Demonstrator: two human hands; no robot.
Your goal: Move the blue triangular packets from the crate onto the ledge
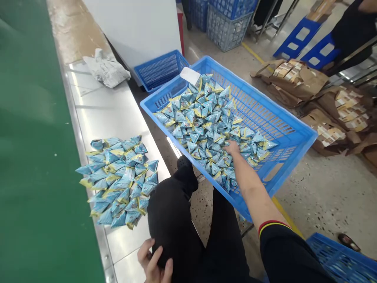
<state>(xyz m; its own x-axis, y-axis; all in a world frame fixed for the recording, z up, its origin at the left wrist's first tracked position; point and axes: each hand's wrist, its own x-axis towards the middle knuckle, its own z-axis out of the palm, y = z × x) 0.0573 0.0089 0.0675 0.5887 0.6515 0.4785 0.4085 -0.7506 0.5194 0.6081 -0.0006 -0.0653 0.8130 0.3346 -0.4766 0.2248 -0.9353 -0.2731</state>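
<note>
A blue plastic crate point(294, 135) holds a heap of small light-blue and yellow pyramid-shaped packets point(203, 114). Into this heap reaches my right hand point(232, 147), its visible fingers apart and touching packets, the fingertips partly hidden among them. Resting on my left knee, my left hand point(154, 261) is open with bent, spread fingers and holds nothing. Further packets of the same kind point(120, 181) lie gathered on the metal ledge point(126, 114) to the left. A white slip of paper point(190, 75) sits at the crate's far corner.
Along the left runs a green surface point(35, 157). A crumpled white bag point(106, 68) lies on the ledge. Behind the crate are another blue basket point(161, 70) and stacked crates point(228, 25). Brown bags point(297, 78) stand at right, near a person in dark clothing point(353, 35).
</note>
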